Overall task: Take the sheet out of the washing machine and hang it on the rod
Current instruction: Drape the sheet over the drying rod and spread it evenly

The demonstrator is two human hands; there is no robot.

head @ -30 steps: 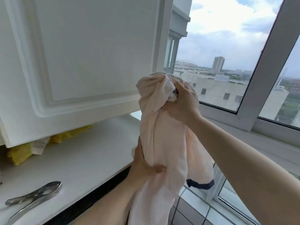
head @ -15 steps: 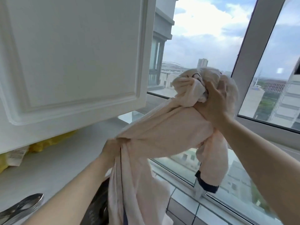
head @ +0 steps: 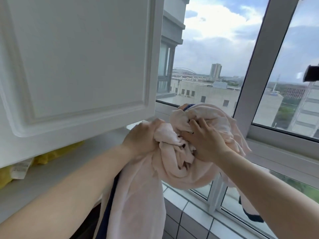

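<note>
A pale pink sheet with a dark blue border is bunched up in front of me at chest height. My left hand grips a twisted fold of it on the left. My right hand grips the crumpled bundle just to the right, fingers dug into the cloth. A long length of the sheet hangs straight down below my left hand. Another part drapes under my right forearm, its blue edge showing low on the right. No rod is in view, and the washing machine shows only as a dark patch at the bottom.
An open white cabinet door hangs close on the left, above a white countertop with yellow packets. A window frame and sill stand right behind the sheet. White tiles line the wall below the window.
My left hand has risen and come in beside my right hand. The right hand has lowered and the sheet is now gathered into one bundle between both hands.
</note>
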